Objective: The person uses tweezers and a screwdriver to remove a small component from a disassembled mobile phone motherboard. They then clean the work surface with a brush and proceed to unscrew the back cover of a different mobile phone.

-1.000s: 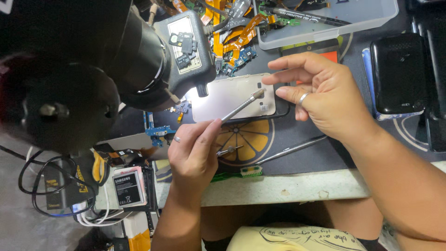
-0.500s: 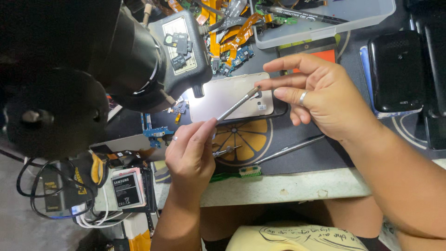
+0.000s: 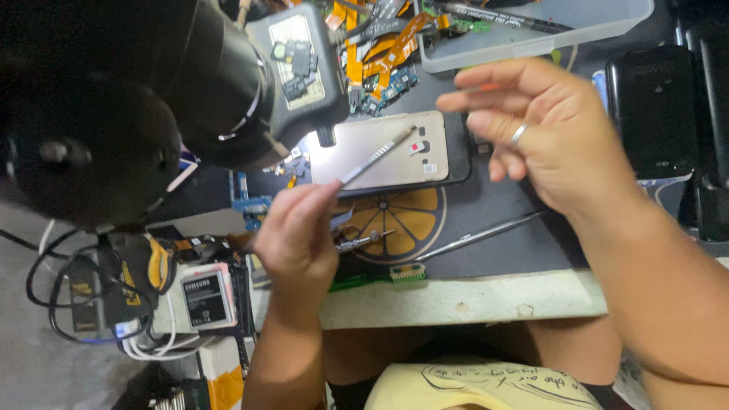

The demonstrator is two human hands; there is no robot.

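A phone (image 3: 429,140) with its gold-coloured back facing up lies on a dark work mat under a microscope lamp. My left hand (image 3: 296,243) pinches the lower end of a thin metal tool (image 3: 376,156), whose tip slants up and right over the phone's back. My right hand (image 3: 554,144), with a ring on one finger, hovers just right of the phone. Its fingers are spread and it holds nothing.
A large black microscope (image 3: 190,83) fills the upper left. Metal tweezers (image 3: 478,235) and a small screwdriver (image 3: 361,241) lie on the mat (image 3: 493,205). Orange flex cables (image 3: 380,45), a clear plastic tray (image 3: 531,30), a black phone (image 3: 657,106), a battery (image 3: 205,298) and the bench edge (image 3: 456,300) surround them.
My right hand has let go of the metal tool and opened, drifting right. My left hand now holds the tool by its lower end.
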